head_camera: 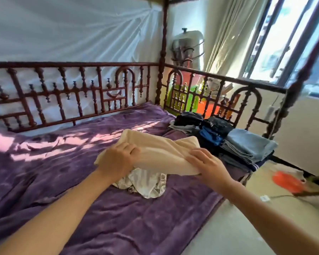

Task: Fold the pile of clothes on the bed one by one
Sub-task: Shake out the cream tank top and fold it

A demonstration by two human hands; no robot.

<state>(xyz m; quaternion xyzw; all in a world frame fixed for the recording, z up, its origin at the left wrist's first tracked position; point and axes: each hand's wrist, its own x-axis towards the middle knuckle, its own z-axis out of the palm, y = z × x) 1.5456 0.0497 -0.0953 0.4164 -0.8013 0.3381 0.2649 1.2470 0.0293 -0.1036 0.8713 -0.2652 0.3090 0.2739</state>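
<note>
Head view: the left hand [118,160] grips the left end of a soft cream garment [160,150], which is folded into a thick oblong. The right hand [207,163] holds its right end, at the centre of the frame. Under it a crumpled, shiny white cloth [145,184] lies on the fuzzy purple blanket [118,218] of the bed. At right are neat folded stacks [247,146], blue and dark, by the carved wooden railing [72,85].

A cream garment [160,153], folded into a thick oblong, is held level just above the purple-covered bed [118,218]. Under it lies 1 crumpled white garment [145,183]. At the bed's right end sit folded stacks: dark clothes [188,118] and light-blue denim [250,144].
</note>
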